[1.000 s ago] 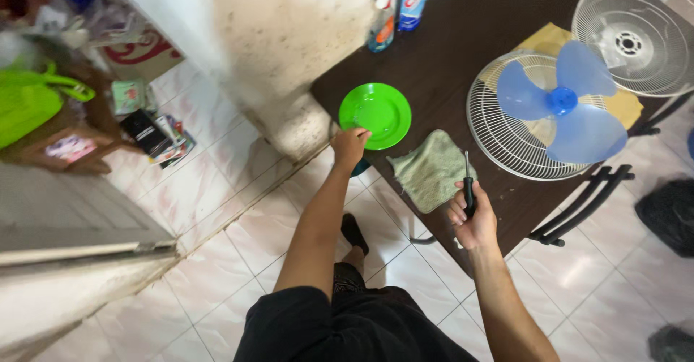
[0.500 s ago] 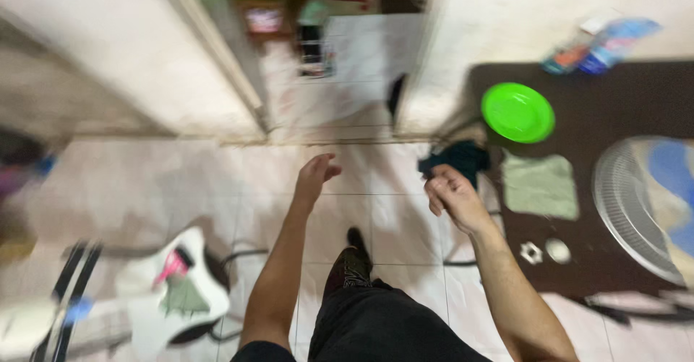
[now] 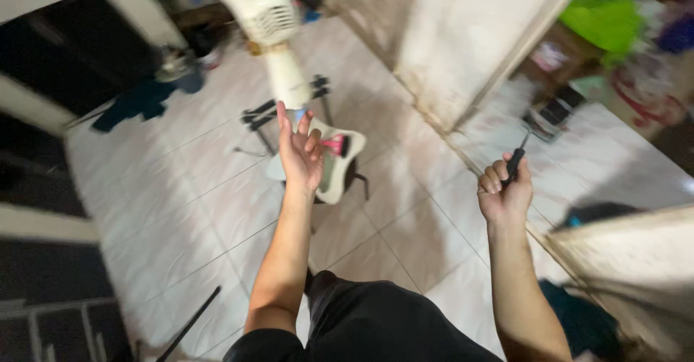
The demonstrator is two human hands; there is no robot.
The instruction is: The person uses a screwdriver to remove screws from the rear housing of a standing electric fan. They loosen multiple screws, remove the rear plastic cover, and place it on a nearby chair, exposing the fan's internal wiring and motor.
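I see my left hand (image 3: pixel 300 152), its grip spread and empty, nearest the white fan body (image 3: pixel 278 37) standing on the floor just beyond it, neck running away from me, while my right hand (image 3: pixel 504 192) clamps a screwdriver (image 3: pixel 515 161), well apart.

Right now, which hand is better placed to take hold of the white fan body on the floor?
Probably the left hand: it is open, empty and stretched toward the white fan body. The right hand is closed in a grip on a black-handled screwdriver, off to the side.
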